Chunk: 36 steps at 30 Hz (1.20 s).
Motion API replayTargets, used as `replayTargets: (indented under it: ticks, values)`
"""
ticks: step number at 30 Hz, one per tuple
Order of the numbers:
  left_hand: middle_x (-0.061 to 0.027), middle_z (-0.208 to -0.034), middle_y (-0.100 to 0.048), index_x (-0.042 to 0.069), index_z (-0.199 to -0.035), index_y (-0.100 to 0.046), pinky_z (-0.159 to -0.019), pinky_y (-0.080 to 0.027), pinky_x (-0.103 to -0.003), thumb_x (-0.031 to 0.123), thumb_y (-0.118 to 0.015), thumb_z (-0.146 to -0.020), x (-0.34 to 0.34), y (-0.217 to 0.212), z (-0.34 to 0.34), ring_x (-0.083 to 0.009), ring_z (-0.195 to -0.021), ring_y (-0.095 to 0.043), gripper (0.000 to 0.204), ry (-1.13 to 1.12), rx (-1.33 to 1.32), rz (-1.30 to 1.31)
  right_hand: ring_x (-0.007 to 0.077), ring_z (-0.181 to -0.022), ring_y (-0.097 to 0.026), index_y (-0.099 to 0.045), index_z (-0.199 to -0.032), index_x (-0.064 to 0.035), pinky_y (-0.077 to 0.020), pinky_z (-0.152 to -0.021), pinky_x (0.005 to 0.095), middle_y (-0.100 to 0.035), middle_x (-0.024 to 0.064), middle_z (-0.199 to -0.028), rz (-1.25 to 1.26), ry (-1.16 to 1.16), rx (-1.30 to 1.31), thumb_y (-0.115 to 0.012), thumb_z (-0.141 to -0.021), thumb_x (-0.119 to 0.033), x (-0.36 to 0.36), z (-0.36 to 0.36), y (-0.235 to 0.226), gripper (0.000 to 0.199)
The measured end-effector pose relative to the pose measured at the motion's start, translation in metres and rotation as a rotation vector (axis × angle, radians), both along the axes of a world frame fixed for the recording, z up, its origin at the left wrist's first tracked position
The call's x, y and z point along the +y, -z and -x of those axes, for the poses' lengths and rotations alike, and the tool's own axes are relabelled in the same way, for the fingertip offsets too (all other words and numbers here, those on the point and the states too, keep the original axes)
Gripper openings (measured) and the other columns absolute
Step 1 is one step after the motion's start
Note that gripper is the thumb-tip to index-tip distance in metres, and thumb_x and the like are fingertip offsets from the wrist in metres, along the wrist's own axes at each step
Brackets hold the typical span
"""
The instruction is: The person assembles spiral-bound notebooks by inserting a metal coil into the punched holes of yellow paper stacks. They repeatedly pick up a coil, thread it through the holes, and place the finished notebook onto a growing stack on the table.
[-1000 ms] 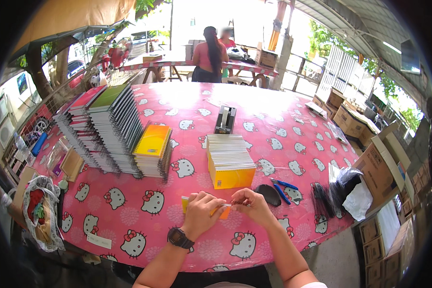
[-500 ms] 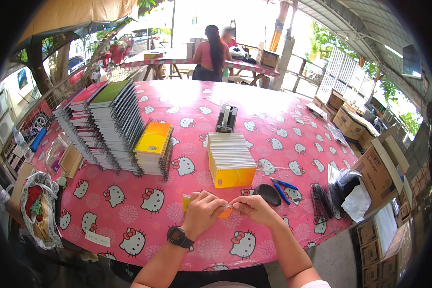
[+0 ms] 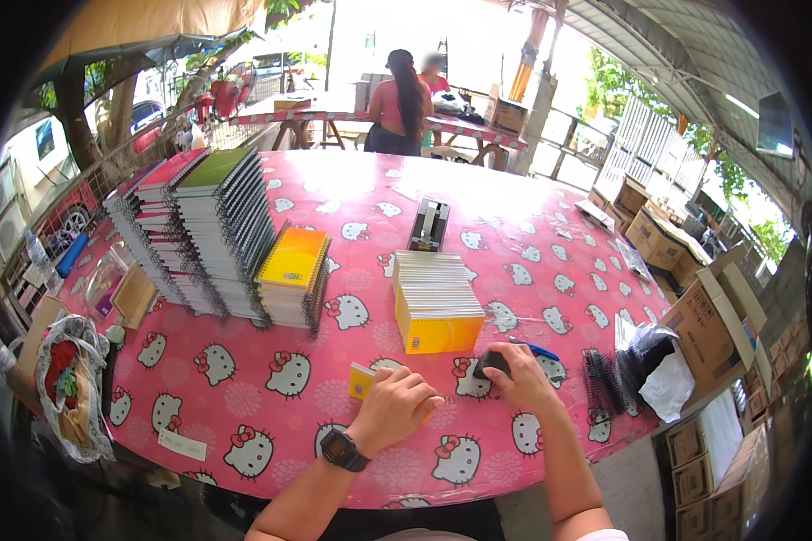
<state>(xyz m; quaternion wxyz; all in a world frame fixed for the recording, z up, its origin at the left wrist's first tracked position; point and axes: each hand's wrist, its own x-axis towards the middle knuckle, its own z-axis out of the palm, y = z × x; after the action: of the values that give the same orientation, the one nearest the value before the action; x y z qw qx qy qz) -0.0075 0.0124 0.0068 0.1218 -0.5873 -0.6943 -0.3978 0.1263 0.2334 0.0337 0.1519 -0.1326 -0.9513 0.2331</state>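
Note:
My left hand (image 3: 395, 406) is closed over a small yellow and orange notebook (image 3: 362, 381) that lies low over the table; most of it hides under the fingers. Further right, my right hand (image 3: 525, 377) grips a dark rounded object (image 3: 490, 364), whose kind I cannot make out. Just beyond those fingers, blue-handled pliers (image 3: 539, 351) lie partly covered. A row of small notebooks with yellow and orange covers (image 3: 440, 334) stands ahead of both hands. To its left is a stack of yellow spiral notebooks (image 3: 293, 257).
Tall stacks of spiral notebooks (image 3: 221, 234) rise at the left. A tape dispenser (image 3: 429, 224) stands behind the notebook row. Black binding coils (image 3: 604, 379) and an open carton (image 3: 713, 316) are at the right. A lace-edged basket (image 3: 50, 397) sits at the left edge. Two people are at a far table.
My right hand has left the small notebook and moved right onto the dark rounded object, partly covering the pliers. My left hand stays on the notebook.

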Motion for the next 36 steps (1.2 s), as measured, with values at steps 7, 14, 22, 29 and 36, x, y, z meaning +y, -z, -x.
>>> replayTargets:
  ticks: [7,14,22,29,36]
  values:
    - [-0.0033,-0.084,-0.065,0.011,-0.086,-0.064,-0.083,-0.042,-0.036,0.026,-0.063,-0.086,-0.006,-0.002,0.006,-0.0219,-0.088,-0.061,0.015,0.026,0.002,0.089,0.0333,-0.114,-0.045,-0.061,-0.112,-0.0079,-0.0408,-0.097,0.0419,-0.054,0.0137,-0.121,-0.033,0.028,-0.238,-0.078,-0.072,-0.036,0.023,-0.022,0.019,0.052]
    - [-0.003,-0.088,-0.065,0.01,-0.086,-0.062,-0.082,-0.043,-0.037,0.026,-0.064,-0.085,-0.005,-0.005,0.004,-0.0218,-0.087,-0.062,0.016,0.077,-0.019,0.056,0.0404,-0.125,-0.033,-0.06,-0.113,-0.0108,-0.0319,-0.103,0.0502,-0.041,0.0165,-0.135,-0.178,0.144,0.014,-0.08,-0.067,-0.045,0.016,-0.005,0.051,0.061]
    - [-0.0022,-0.093,-0.065,0.011,-0.097,-0.062,-0.086,-0.041,-0.034,0.027,-0.066,-0.084,-0.009,-0.001,0.012,-0.0214,-0.091,-0.061,0.021,0.158,-0.058,0.075,0.0398,-0.122,-0.033,-0.058,-0.122,-0.013,-0.0305,-0.104,0.0511,-0.043,0.0159,-0.133,-0.163,0.126,-0.051,-0.079,-0.066,-0.044,0.028,-0.002,0.053,0.067]
    - [0.001,-0.09,-0.065,0.013,-0.086,-0.067,-0.099,-0.027,-0.044,0.029,-0.072,-0.076,-0.016,-0.012,0.014,-0.0171,-0.094,-0.058,0.019,-0.06,0.035,0.014,0.0357,-0.119,-0.037,-0.056,-0.127,-0.016,-0.0349,-0.102,0.0452,-0.041,0.0176,-0.131,-0.14,0.251,0.065,-0.08,-0.065,-0.038,0.021,0.014,0.054,0.07]
    - [0.0037,-0.08,-0.063,0.015,-0.082,-0.067,-0.096,-0.027,-0.043,0.027,-0.075,-0.072,-0.018,0.004,0.022,-0.015,-0.088,-0.057,0.018,-0.037,0.05,0.102,0.0335,-0.118,-0.05,-0.067,-0.112,-0.0069,-0.0364,-0.102,0.0426,-0.049,0.0186,-0.134,0.696,-0.243,0.08,-0.074,-0.075,-0.041,0.012,0.004,0.034,0.051]
